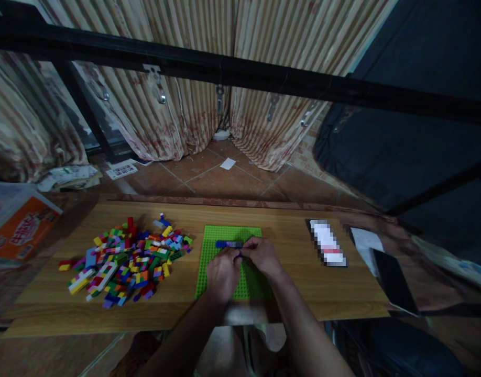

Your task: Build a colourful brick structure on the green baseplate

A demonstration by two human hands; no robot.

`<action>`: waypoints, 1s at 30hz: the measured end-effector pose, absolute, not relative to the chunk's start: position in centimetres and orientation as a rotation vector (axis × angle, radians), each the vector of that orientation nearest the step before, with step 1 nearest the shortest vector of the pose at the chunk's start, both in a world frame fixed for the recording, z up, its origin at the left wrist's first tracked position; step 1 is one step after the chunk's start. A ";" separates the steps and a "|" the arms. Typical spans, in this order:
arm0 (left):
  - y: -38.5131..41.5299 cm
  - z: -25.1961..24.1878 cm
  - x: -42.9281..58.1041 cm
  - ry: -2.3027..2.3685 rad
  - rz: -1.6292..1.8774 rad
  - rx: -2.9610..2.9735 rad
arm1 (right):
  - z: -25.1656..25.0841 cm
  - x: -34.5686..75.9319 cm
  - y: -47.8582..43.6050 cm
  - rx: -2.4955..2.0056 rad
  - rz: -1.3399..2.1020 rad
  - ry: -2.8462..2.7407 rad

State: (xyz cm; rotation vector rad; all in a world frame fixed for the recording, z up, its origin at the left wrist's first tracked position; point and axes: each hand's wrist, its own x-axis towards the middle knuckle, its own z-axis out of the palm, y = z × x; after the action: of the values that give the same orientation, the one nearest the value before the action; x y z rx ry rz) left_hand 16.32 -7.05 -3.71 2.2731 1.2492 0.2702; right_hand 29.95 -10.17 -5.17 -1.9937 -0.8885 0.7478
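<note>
A green studded baseplate (209, 238) lies on the wooden table in front of me. On its upper half sits a short row of blue and greyish building bricks (225, 244). My left hand (223, 273) is over the plate just below that row, its fingers bent and pinched together. From the right, my right hand (263, 255) meets it, with thumb and fingertips closed around a small dark blue or purple brick (240, 253) at the row's right end. The fingers cover most of that brick. Whether the left fingertips also grip it is hard to see.
A loose heap of many-coloured bricks (126, 262) spreads over the left of the wooden table (291, 293). On the right lie a phone with a blurred screen (327, 243), a white paper (366, 243) and a dark flat object (393, 280). A clear box with an orange label (22, 228) stands far left.
</note>
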 end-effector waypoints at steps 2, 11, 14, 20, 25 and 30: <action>-6.9 -3.4 16.4 1.254 0.258 2.243 | -5.0 29.8 -10.2 -1.996 0.724 -0.895; -6.6 -2.9 15.9 1.230 0.340 2.155 | -4.2 29.4 -11.7 -1.973 0.673 -0.979; -6.2 -2.7 15.4 1.188 0.376 2.118 | -3.4 29.6 -12.5 -2.008 0.624 -0.984; -5.6 -1.5 15.4 1.204 0.241 2.160 | -2.4 29.3 -12.9 -2.159 0.592 -1.147; -5.2 -1.3 15.8 1.222 0.136 2.215 | -2.8 28.7 -12.3 -2.191 0.600 -1.168; -5.2 -1.6 16.1 1.249 0.108 2.224 | -2.9 28.6 -12.2 -2.197 0.596 -1.168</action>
State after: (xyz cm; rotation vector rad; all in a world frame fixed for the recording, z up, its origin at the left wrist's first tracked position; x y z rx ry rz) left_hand 16.08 -5.20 -1.64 2.2244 1.2492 0.1078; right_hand 28.62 -12.20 -2.90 -2.1969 -1.1679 0.5959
